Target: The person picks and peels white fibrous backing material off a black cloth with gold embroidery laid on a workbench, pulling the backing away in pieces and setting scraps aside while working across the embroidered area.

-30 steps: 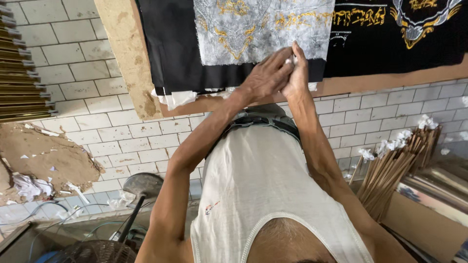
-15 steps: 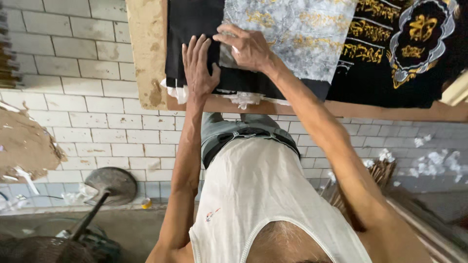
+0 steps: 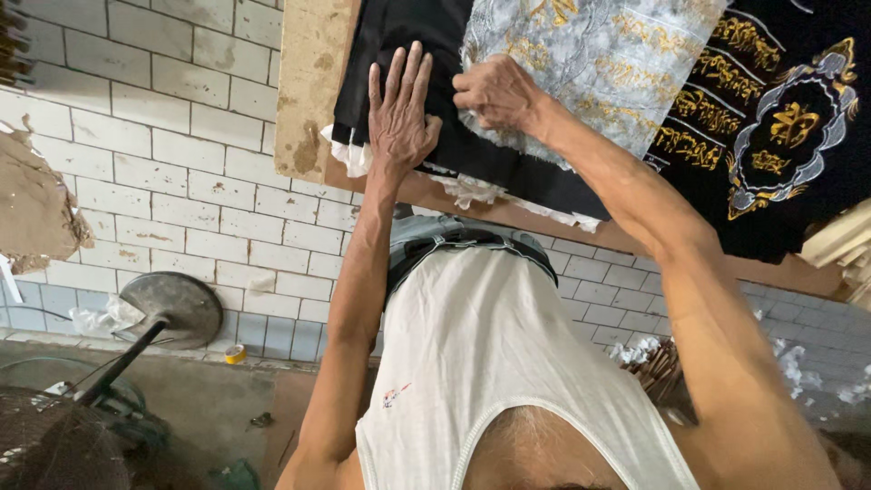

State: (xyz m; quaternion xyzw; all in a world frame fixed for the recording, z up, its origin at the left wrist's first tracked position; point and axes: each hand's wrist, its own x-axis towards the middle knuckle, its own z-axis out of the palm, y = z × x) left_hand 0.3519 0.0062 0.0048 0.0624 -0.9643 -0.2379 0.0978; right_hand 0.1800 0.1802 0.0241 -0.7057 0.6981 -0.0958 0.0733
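My left hand [image 3: 399, 113] lies flat with fingers spread on a stack of black cloth [image 3: 399, 36] at the corner of a wooden table [image 3: 308, 91]. Beside it my right hand [image 3: 494, 91] pinches the edge of a grey marbled cloth with gold print [image 3: 599, 63] that rests on top of the black stack. White fabric layers [image 3: 467, 191] poke out under the stack along the table's near edge. A second black cloth with gold emblems [image 3: 771, 136] lies to the right.
A white tiled floor [image 3: 181, 181] spreads below the table. A standing fan with round base [image 3: 172, 308] sits at lower left, near a small yellow tape roll [image 3: 236, 354]. Torn cardboard [image 3: 36, 209] lies at the left, bundled sticks [image 3: 653, 367] and white scraps at right.
Both hands moved from being together at the grey cloth's edge. My left hand spread flat on the black stack, my right keeps its pinch. The camera has come closer.
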